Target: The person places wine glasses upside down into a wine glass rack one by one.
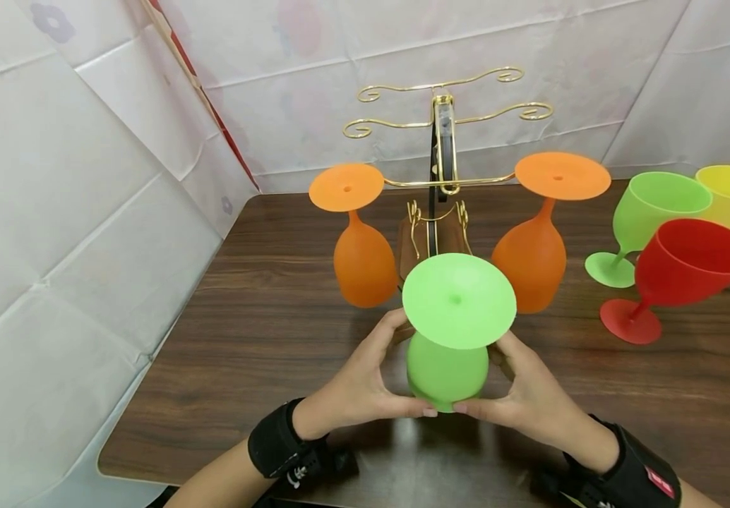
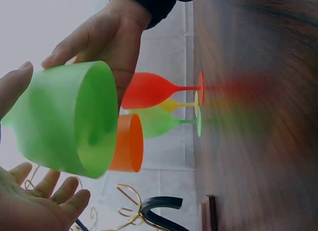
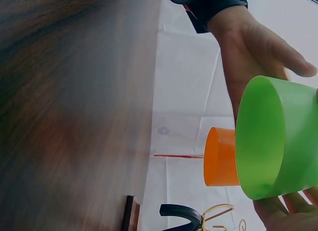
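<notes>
nearest the camera was the upturned light-green goblet (image 1: 457, 328), its foot facing up and its mouth turned down, held off the desk (image 1: 238, 339) in front of the gold rack (image 1: 444, 102). the thin, even, matte wall suggested plastic or silicone: probably light, fairly stiff with some give, and unlikely to shatter. the dull surface would likely not slip much, though a hard squeeze near the open rim might bend it. the fuller part of the bowl seemed the surest hold, leaving foot and stem free.

the left hand (image 1: 371, 384) and right hand (image 1: 527, 388) shared it, one on each side. both were partly spread and curved round the bowl, thumbs on the near side with their tips close together, fingers reaching round the far side, where the head view hid most of them. the wrists, each in a black band (image 1: 276, 437), came in from the lower left and lower right, angled toward each other.

beyond, a left orange goblet (image 1: 365, 261) and a right orange goblet (image 1: 533, 257) hung upside down from the rack's lowest bar.
</notes>
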{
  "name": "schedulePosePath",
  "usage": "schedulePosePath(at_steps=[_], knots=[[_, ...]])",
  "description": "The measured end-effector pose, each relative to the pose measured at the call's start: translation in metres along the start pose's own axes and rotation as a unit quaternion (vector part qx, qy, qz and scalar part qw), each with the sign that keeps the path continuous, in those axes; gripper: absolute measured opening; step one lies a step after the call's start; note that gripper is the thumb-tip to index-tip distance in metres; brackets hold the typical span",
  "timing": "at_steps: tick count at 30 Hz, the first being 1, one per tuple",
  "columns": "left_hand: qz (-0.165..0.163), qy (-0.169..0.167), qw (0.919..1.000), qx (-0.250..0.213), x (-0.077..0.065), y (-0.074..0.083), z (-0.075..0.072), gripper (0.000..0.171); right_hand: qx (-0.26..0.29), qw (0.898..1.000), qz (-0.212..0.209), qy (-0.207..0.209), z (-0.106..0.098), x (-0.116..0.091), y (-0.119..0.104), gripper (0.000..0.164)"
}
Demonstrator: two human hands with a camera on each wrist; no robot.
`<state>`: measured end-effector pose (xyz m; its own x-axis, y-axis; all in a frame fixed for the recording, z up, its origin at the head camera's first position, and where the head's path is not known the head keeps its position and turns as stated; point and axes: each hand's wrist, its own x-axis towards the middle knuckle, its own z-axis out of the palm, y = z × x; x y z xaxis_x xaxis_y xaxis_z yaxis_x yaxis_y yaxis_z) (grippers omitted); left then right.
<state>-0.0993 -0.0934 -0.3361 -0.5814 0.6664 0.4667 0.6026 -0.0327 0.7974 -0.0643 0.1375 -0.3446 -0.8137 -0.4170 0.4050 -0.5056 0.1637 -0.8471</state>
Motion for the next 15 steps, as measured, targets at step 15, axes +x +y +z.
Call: schedulePosePath(at_steps=[15], knots=[[-0.015,-0.006,0.9997,-0.02,0.003,0.02,-0.004,0.1,0.007,0.999,0.02,-0.023,0.0,0.0,-0.002,0.097]])
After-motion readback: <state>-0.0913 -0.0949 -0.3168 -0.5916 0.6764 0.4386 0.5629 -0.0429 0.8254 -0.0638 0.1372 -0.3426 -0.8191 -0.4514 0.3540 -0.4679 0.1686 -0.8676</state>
